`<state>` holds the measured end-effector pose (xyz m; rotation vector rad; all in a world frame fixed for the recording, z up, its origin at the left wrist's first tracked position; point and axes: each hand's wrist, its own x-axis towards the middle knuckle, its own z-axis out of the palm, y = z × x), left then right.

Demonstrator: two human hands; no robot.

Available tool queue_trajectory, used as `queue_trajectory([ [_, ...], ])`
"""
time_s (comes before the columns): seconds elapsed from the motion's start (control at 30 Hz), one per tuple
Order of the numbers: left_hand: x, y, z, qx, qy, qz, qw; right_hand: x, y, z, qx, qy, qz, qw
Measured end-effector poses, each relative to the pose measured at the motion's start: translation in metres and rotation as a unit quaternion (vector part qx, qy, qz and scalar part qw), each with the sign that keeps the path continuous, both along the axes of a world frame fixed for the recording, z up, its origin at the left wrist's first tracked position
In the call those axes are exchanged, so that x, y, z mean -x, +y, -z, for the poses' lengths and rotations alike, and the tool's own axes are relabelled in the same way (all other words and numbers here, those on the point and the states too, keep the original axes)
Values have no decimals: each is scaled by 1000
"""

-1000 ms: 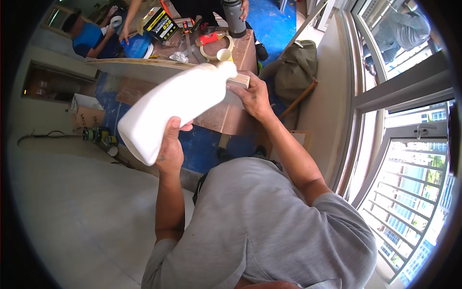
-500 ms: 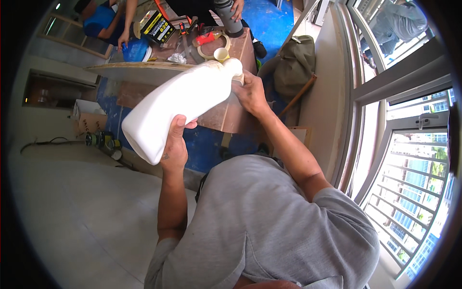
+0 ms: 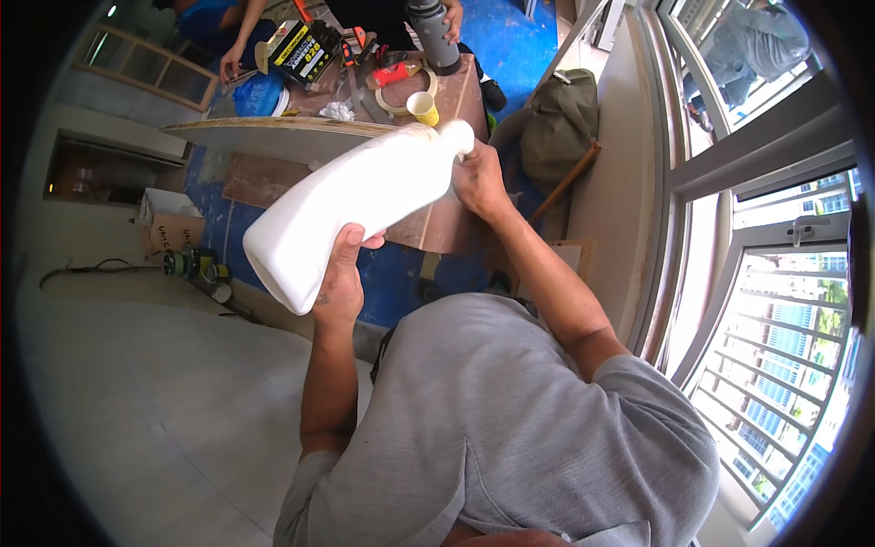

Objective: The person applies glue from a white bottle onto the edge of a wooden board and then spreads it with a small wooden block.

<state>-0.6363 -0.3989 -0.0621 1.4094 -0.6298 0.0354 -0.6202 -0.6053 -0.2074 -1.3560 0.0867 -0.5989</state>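
1. White plastic bottle [image 3: 355,196] sits in the left hand [image 3: 339,283]: thumb on the near side, fingers wrapped underneath, hand closed about the lower body.
2. Long axis runs diagonally: base [image 3: 283,278] low-left, neck [image 3: 456,139] high-right, pointing away from the torso. Neck end lies just beside the right hand [image 3: 479,180]; body and base belong to the left.
3. Right hand: fingers curled behind the neck. Can't tell what it grips, or whether it touches the bottle; neck hides the fingertips.
4. Board [image 3: 292,141], pale edge up, extends leftward from behind the bottle. Its right end is hidden, so contact with the right hand can't be confirmed.
5. Farther out: yellow-and-white cup [image 3: 423,109] just beyond the neck, tape roll [image 3: 407,88] behind it, both on the brown worktop [image 3: 460,100].
6. Far side: co-worker's hand [image 3: 452,20] on a grey tumbler [image 3: 433,41]; black-and-yellow box [image 3: 303,52] to the left.
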Motion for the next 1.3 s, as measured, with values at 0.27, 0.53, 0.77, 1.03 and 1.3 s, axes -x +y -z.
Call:
queue_trajectory([
  [0.27, -4, 8, 6, 55, 21, -55, 997, 5, 3, -6, 13, -27, 3, 1000],
  [0.53, -4, 12, 8, 44, -9, -43, 998, 3, 4, -9, -25, -38, -8, 999],
  [0.77, 0, 10, 13, 24, -12, -58, 998, 1, 3, -5, 14, -23, 9, 1000],
  [1.03, -4, 15, 9, 47, -9, -58, 997, 7, 2, -16, 15, 33, -14, 999],
  [1.3, -5, 20, 13, 21, -3, -86, 996, 4, 2, -15, 23, 26, -11, 999],
])
